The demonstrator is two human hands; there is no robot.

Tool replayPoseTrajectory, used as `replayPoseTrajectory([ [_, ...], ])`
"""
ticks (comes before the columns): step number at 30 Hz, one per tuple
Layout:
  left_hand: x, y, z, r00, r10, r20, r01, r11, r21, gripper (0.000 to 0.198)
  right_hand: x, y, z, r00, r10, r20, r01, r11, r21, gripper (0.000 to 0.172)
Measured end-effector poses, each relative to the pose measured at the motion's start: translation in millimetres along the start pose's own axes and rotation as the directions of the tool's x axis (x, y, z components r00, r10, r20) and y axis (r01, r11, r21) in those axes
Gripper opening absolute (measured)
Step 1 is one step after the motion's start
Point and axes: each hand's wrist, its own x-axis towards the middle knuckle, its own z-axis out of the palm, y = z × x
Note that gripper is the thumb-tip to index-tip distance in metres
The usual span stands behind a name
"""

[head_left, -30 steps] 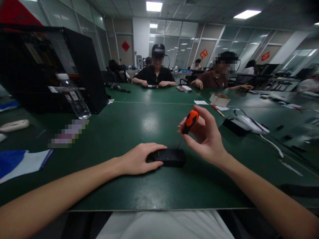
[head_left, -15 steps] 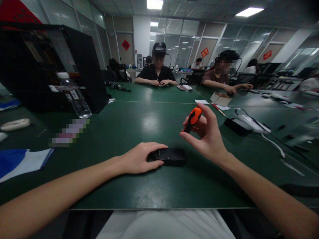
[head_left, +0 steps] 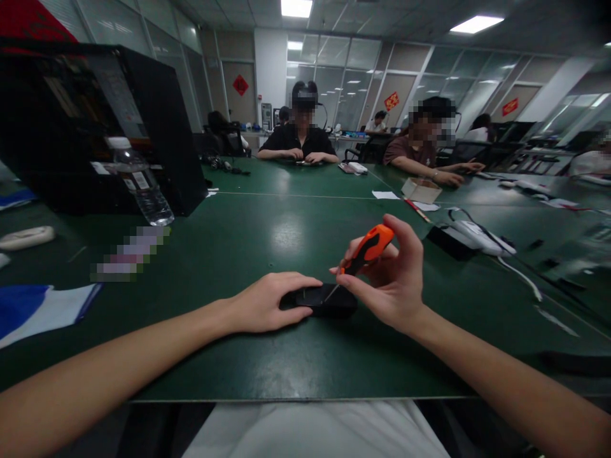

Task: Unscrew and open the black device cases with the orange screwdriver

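Note:
A small black box-shaped device (head_left: 334, 304) lies on the green tabletop (head_left: 286, 356) in front of me. My left hand (head_left: 274, 302) grips its left end, thumb on the near side and fingers on the far side, which hides that end. In my right hand (head_left: 394, 280) is an orange and black screwdriver (head_left: 370, 247), held tilted between thumb and fingers. Its thin shaft slants down to the left, and the tip is at the top face of the device. Whether the tip sits in a screw is too small to tell.
At the left stand a clear water bottle (head_left: 142, 184) and a black open-sided case (head_left: 157, 127). A blue and white cloth (head_left: 48, 312) lies nearer. On the right are a white power strip (head_left: 482, 235) with cables and a small open box (head_left: 421, 190). Two people sit across the table.
My right hand has lowered and tilted the screwdriver, bringing its tip down to the top of the black device. My left hand keeps its hold in the same place.

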Motion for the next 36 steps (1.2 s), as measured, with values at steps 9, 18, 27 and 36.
replayPoseTrajectory([
  [9, 0, 2, -1.1, 1.000, 0.022, 0.000, -0.022, 1.000, -0.011, 0.048, -1, 4, -3, 1.000, 0.001, 0.028, 0.001, 0.998, -0.065, 0.084],
  [18, 1, 3, -2.6, 0.999, 0.049, -0.008, -0.049, 0.999, -0.018, 0.047, 7, -3, -12, 0.979, 0.141, 0.145, -0.122, 0.984, -0.134, 0.082],
  [27, -3, 3, -1.4, 0.988, 0.152, 0.023, -0.154, 0.967, 0.204, 0.039, 9, 4, -14, 0.977, 0.067, 0.204, -0.059, 0.997, -0.044, 0.082],
  [36, 1, 8, 6.3, 0.971, 0.229, -0.076, -0.201, 0.943, 0.265, 0.029, 10, -5, -11, 0.966, 0.114, 0.231, -0.127, 0.991, 0.044, 0.075],
])
